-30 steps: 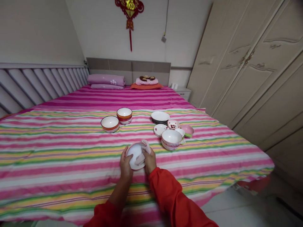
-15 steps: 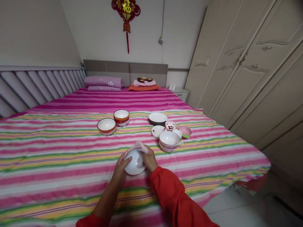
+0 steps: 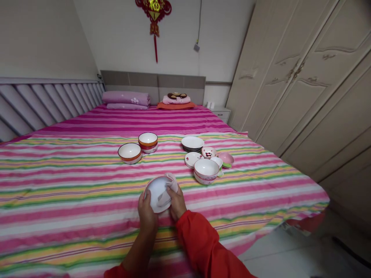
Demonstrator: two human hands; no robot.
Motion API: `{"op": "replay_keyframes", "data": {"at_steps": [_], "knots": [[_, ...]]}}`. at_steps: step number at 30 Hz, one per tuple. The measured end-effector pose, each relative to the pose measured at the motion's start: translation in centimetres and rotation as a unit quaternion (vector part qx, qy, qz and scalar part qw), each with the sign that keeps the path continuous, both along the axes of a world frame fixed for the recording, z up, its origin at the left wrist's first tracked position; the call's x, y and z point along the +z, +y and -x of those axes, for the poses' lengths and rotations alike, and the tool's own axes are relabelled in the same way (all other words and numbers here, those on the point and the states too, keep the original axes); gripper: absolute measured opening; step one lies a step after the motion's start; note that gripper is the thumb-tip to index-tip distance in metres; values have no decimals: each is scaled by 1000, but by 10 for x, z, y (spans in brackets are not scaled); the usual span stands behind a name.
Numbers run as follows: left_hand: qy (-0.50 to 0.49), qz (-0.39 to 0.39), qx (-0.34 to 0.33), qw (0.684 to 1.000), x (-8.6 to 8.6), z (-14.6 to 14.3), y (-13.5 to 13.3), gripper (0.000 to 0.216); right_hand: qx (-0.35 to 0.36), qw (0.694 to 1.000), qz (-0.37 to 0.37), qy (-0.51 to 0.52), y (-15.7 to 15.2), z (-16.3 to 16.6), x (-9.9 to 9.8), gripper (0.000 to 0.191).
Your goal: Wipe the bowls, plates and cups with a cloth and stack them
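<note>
Your left hand grasps one shiny white round ceramic-looking bowl by its edge, over the striped fabric sheet; your right hand pinches one pale pink cloth at its rim, so I'd brace left and wipe all round. Beyond: one pink-banded white bowl stack, one flowered white plate stack, two orange-banded white bowls, one dark-sided white dish stack; layers uncountable.

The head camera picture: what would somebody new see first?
Probably the bright striped sheet covering the front of the bed. Next, near the bottom middle, the left hand grips a white bowl while the right hand holds a pale cloth against it. High up, a red and gold decoration hangs on the wall.
</note>
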State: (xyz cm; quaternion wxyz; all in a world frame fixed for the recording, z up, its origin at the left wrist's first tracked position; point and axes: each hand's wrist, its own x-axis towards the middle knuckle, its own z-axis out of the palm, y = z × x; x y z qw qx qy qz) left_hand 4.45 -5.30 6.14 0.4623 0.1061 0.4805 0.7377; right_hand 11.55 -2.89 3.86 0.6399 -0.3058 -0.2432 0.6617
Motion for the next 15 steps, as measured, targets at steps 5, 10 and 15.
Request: {"op": "replay_keyframes", "data": {"at_steps": [5,10,15], "knots": [[74,18,42,996,-9,-3,-1,47,27,991,75,110,-12,15,-7,39],[219,-8,30,975,-18,6,-1,46,73,987,91,106,-17,16,-13,39],[262,-25,-33,964,-22,15,-4,50,81,992,96,-7,-14,4,-21,36]]}}
